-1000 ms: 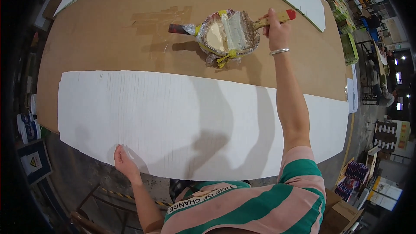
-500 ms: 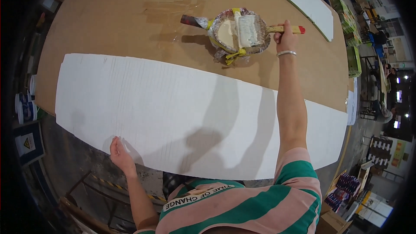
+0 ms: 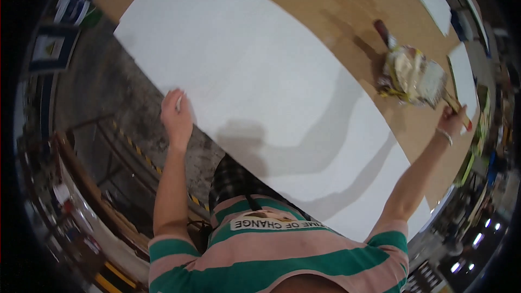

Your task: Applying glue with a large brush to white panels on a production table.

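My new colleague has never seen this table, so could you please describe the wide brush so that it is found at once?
On the brown tabletop, toward the picture's upper right, sits a plastic-wrapped pan. The wide, flat brush overlaps the pan's right side, its handle held in the right hand. Unlike the pan's dark handle, the brush's pale one ends in a red tip.

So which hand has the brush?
The right hand: it grips the brush by its handle. The left hand, near the white sheet, holds none.
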Motion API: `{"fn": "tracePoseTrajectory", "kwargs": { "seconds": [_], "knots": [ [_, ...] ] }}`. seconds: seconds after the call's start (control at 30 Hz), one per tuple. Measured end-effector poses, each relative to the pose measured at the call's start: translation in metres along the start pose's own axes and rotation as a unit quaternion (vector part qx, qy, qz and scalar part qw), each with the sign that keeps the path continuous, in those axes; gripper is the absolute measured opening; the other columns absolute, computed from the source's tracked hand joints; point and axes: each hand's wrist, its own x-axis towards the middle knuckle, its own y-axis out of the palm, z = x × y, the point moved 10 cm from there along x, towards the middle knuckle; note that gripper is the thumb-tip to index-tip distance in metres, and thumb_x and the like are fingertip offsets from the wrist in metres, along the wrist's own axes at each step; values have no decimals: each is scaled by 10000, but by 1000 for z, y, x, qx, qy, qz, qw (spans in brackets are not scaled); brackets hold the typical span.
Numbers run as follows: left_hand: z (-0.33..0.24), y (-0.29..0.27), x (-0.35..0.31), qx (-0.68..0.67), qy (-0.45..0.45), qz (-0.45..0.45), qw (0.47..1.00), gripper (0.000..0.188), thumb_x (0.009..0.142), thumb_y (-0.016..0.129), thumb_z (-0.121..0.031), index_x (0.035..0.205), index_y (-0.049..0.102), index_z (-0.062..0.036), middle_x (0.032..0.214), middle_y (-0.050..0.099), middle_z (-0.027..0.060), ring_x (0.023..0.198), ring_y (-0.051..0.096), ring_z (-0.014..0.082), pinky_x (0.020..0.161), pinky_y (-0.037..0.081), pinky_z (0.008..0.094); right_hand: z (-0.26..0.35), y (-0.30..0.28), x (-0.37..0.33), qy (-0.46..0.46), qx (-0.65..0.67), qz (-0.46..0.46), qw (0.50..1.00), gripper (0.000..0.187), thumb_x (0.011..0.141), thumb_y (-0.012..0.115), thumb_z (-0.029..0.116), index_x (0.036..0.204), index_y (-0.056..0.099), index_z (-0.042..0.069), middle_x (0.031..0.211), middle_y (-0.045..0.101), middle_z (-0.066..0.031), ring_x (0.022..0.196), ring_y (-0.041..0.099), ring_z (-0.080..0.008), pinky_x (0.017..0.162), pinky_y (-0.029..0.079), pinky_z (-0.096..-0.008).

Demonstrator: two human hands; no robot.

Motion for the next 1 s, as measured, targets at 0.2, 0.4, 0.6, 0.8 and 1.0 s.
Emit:
{"fn": "tracePoseTrajectory", "kwargs": {
  "seconds": [0.2,0.4,0.6,0.8,1.0],
  "knots": [
    [-7,13,60,118,90,21,989,283,851,559,-121,1119,605,-45,1203,551,151,1206,414,367,1035,274,471,0,198,-170,115,28,287,951,535,950,395,482,1141,538,2,1137,584,-230,510,390,-89,441,345,-199],
    [-23,41,97,157,133,32,978,288,849,558,-130,1128,616,-86,1231,523,127,1234,372,356,1043,219,492,-27,333,-296,176,19,447,877,363,982,389,301,996,562,-18,983,620,-230,590,553,-161,584,482,-294],
    [-12,46,118,123,179,67,974,244,828,595,-130,1063,661,-123,1137,562,99,1145,453,287,1001,292,437,-37,414,-361,105,-82,487,863,138,851,607,106,841,582,-30,837,642,-136,618,571,-151,532,451,-255],
    [-11,49,121,119,161,110,973,338,829,621,-255,1150,625,-148,1247,509,94,1200,417,284,1034,250,468,-36,444,-383,35,-117,525,843,169,859,589,80,900,623,-81,863,641,-141,648,612,-180,579,503,-284],
    [-8,45,108,192,195,63,960,481,880,545,-386,1312,483,-187,1445,329,80,1353,210,341,1075,43,603,-29,420,-376,28,-114,550,827,206,897,508,91,885,593,-96,891,618,-176,619,607,-198,566,506,-293]
  ]
}}
